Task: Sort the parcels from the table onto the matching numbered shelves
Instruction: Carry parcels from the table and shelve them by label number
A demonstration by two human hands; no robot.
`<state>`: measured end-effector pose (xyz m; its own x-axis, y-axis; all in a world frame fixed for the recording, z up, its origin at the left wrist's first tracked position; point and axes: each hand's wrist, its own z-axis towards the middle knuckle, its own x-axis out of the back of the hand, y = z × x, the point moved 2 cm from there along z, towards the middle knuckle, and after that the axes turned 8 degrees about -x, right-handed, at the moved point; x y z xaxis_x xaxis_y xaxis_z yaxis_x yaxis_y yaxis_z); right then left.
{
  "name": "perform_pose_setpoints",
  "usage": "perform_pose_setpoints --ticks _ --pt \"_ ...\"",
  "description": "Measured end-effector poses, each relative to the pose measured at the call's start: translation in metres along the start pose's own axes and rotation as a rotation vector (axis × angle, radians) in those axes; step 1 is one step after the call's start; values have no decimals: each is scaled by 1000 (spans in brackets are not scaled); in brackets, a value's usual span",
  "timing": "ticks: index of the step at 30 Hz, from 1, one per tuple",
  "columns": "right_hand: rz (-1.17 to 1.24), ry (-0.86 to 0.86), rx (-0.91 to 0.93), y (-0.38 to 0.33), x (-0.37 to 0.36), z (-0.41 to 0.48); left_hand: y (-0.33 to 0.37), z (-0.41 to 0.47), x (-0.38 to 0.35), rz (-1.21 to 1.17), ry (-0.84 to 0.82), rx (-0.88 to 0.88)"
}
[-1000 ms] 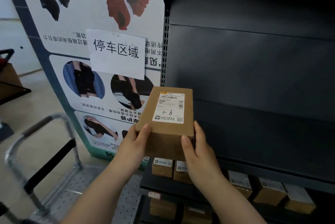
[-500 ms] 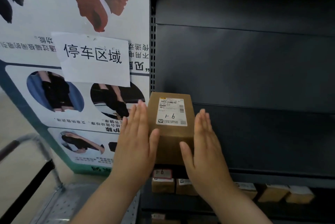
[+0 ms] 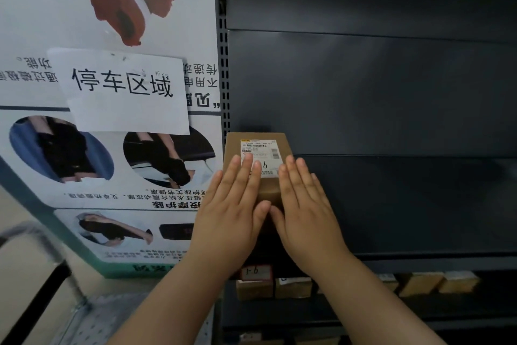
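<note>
Background: dark metal shelving fills the right of the view. A printed poster [image 3: 112, 163] with a taped paper sign [image 3: 123, 90] stands at its left end, and the perforated deck of a cart [image 3: 92, 325] shows at bottom left.

Left hand [image 3: 232, 205]: palm down, wrist straight, forearm rising from the lower frame. Its fingers [image 3: 243, 174] are straight and held together, lying flat on the parcel's top and partly over the label. Nothing is curled round an edge.

Parcel [image 3: 269, 191]: a small brown carton that sits on the shelf [image 3: 405, 259] at the far left end, just beside the slotted upright. It is above a shelf tag [image 3: 256, 272] that seems to read 1-9. A handwritten 9 shows on the label; the rest is covered.

Handling (judgement): stiff cardboard, probably light, not fragile to the touch. The matte board should grip well and the glossy label less so. Best hold is on the two long side faces, thumbs at the near face.

Right hand [image 3: 305, 205]: mirrors the left, with its fingers [image 3: 296, 174] straight, together and flat on the top right edge. The two thumbs nearly meet at the near face.

Further right, more cartons [image 3: 419, 283] line the shelf below.
</note>
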<state>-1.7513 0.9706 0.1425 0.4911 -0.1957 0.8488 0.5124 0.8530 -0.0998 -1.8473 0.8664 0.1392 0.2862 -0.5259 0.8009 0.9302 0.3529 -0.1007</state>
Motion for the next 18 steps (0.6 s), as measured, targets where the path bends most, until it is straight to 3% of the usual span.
perform_pose_setpoints --ticks 13,18 --pt "-38 -154 -52 -7 10 21 -16 22 -9 -28 -29 -21" --pt "-87 -128 -194 1 33 2 0 27 6 -97 -10 -119"
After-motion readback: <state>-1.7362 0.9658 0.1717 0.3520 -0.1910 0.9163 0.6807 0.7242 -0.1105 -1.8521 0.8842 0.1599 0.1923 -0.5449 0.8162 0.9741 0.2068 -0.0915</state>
